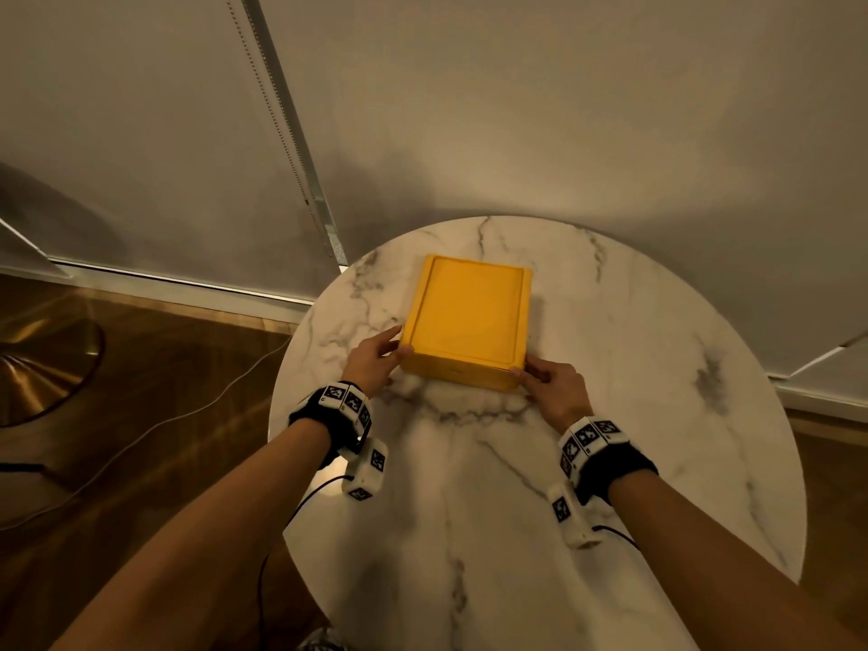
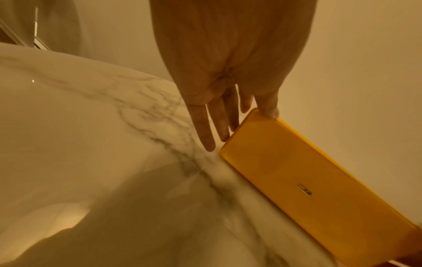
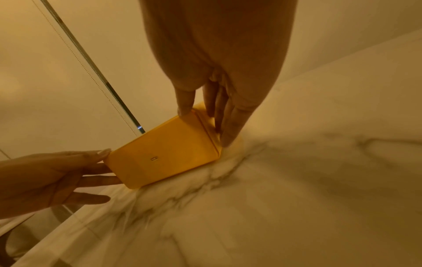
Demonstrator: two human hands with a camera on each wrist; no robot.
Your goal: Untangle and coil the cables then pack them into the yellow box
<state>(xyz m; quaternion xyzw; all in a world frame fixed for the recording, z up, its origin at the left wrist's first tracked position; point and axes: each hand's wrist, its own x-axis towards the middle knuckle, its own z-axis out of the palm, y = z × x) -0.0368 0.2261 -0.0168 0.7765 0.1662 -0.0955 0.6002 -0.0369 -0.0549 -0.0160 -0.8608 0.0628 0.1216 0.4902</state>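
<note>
Yellow box (image 1: 467, 321): smooth matte plastic, rectangular, rounded corners, closed lid with recessed panel. Sits flat at frame centre on round counter (image 1: 634, 462) of glossy white marble with grey veins. Left hand (image 1: 373, 357) at box's lower-left corner: fingers straight along side wall, thumb tip on lid edge. Right hand (image 1: 556, 392) at lower-right corner: fingers extended against side wall, thumb on lid corner.

Before me, the round white tabletop (image 1: 634, 462), veined in grey, carries the closed yellow box (image 1: 467, 317) toward its far side.
</note>
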